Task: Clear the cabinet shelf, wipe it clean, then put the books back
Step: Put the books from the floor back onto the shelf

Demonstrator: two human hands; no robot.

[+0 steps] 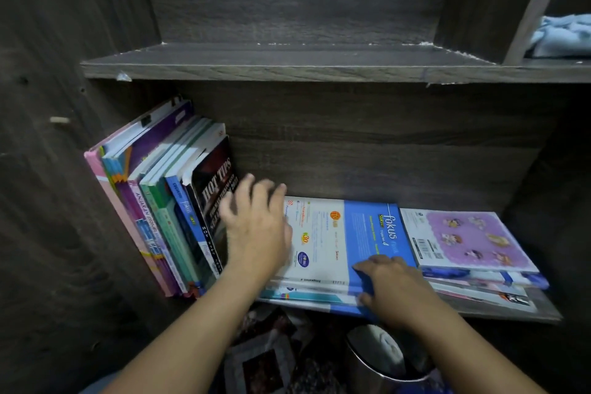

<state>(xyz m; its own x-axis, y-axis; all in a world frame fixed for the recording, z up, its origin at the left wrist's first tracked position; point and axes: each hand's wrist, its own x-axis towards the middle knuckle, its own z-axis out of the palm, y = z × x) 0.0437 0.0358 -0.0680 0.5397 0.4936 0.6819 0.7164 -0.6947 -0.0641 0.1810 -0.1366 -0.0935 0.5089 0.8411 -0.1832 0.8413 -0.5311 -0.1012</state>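
Head view: dark wood cabinet, books on lower shelf. Leaning row of books at the left end, tilted against the cabinet side; black "HOT TIPS" book is rightmost in that row. Middle: flat stack topped by the blue-white fokus book. Just beside it on the right, a second flat stack topped by a purple-cover book.

Left hand is motion-blurred, its fingers spread wide and straight over the fokus book's left part, next to the HOT TIPS book. Right hand grips the fokus book's front edge, fingers curled on the cover.

Upper shelf above. Blue cloth sits in the upper right compartment. Metal bin below the shelf.
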